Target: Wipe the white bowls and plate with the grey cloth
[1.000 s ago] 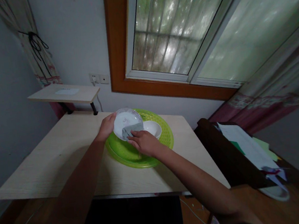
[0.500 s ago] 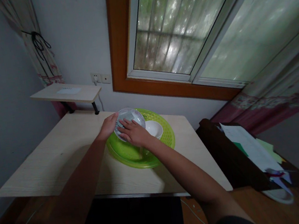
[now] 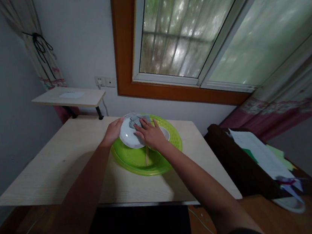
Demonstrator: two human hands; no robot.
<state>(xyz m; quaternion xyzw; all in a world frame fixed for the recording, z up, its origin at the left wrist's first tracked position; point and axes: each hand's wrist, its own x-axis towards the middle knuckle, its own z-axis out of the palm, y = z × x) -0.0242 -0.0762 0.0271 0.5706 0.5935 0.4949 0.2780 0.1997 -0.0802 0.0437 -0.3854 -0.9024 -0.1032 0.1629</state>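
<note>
A white plate [image 3: 128, 135] is held tilted above a green plastic tray [image 3: 130, 162]. At its left rim, my left hand [image 3: 114, 131] is closed on the edge. My right hand [image 3: 151, 134] presses a crumpled grey cloth [image 3: 135, 121] against the upper right of the plate, its fingers partly spread over the cloth. Behind that hand a white bowl [image 3: 165, 132] sits in the tray, mostly covered. A pair of chopsticks [image 3: 146, 157] lies in the tray below the plate, their upper ends hidden.
The tray rests on a pale wooden table [image 3: 73, 161]. A small raised shelf [image 3: 85, 97] with a paper stands at the back left, near a wall socket [image 3: 104, 81]. On the right, a dark brown piece of furniture [image 3: 235, 160] carries papers.
My right hand has slid slightly right across the plate with the cloth, baring more of the plate's white surface. The left hand keeps its place, and more of the chopsticks shows.
</note>
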